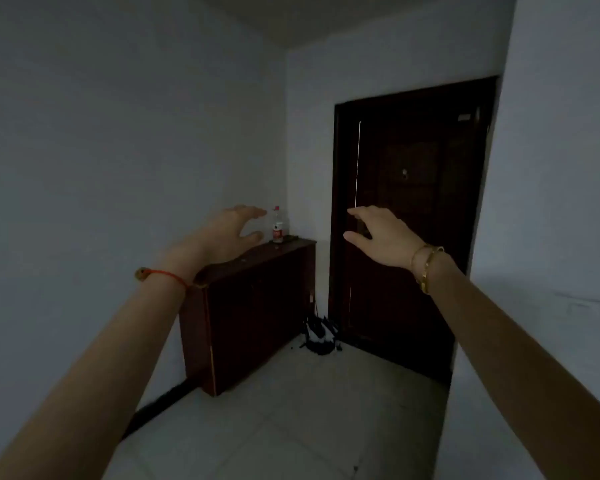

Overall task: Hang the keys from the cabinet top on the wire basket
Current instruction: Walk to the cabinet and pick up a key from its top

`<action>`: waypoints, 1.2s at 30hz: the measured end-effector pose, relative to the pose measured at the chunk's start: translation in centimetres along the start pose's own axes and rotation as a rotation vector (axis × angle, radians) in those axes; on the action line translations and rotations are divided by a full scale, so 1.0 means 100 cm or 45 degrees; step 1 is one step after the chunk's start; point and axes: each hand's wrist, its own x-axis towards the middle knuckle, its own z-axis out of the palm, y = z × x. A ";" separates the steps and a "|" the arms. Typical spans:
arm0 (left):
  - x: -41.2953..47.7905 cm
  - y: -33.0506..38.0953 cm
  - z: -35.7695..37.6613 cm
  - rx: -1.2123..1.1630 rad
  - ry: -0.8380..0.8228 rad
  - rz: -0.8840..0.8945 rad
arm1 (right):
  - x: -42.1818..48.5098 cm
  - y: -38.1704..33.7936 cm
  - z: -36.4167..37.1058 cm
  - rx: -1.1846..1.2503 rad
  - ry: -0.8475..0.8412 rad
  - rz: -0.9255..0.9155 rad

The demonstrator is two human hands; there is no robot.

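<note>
A dark wooden cabinet [257, 306] stands against the left wall in a dim hallway. A small dark object [290, 238], possibly the keys, lies on the far end of its top beside a clear bottle [277, 226] with a red label. My left hand [231, 233] is stretched out in the air in front of the cabinet top, fingers apart and holding nothing. My right hand [381, 237] is stretched out level with it, in front of the door, also open and holding nothing. No wire basket is in view.
A dark closed door [413, 209] fills the end of the hallway. A black and white bag [319, 336] lies on the floor between cabinet and door. Pale tiled floor [291, 427] runs toward me, with walls on both sides.
</note>
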 end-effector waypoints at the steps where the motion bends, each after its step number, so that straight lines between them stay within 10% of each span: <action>1: 0.002 -0.001 0.005 0.014 -0.001 -0.003 | 0.000 0.002 0.005 -0.011 -0.001 0.007; 36: 0.172 -0.191 0.234 -0.117 -0.126 0.108 | 0.195 0.116 0.244 0.125 -0.080 0.113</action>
